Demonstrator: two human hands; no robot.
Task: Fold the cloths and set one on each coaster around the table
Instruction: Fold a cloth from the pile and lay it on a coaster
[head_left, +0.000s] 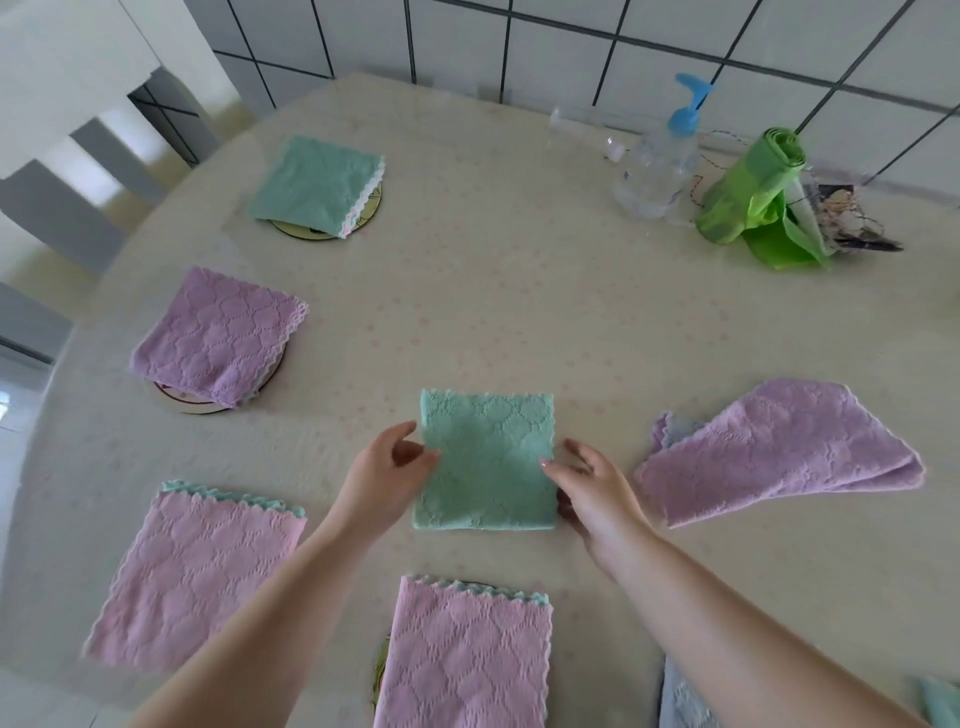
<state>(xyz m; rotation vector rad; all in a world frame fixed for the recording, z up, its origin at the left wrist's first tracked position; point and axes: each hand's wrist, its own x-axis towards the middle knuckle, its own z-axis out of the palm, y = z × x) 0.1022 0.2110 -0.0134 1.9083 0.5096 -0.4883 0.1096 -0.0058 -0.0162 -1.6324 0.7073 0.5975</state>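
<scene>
A folded green cloth (485, 460) lies flat in the middle of the table in front of me. My left hand (387, 470) touches its left edge with loosely curled fingers. My right hand (589, 491) touches its right edge, fingertips on the fabric. Around the table, folded cloths sit on round coasters: a green one (317, 184) at the far left, a purple one (215, 338) below it, a pink one (467, 654) nearest me. Another pink cloth (200, 571) lies at the near left, its coaster hidden. A loosely folded purple cloth (779, 449) lies at the right.
A clear pump bottle (660, 156) with a blue top, a roll of green bags (748, 192) and some clutter stand at the back right by the tiled wall. A pale blue cloth (680, 699) and a green one (943, 706) show at the bottom right edge.
</scene>
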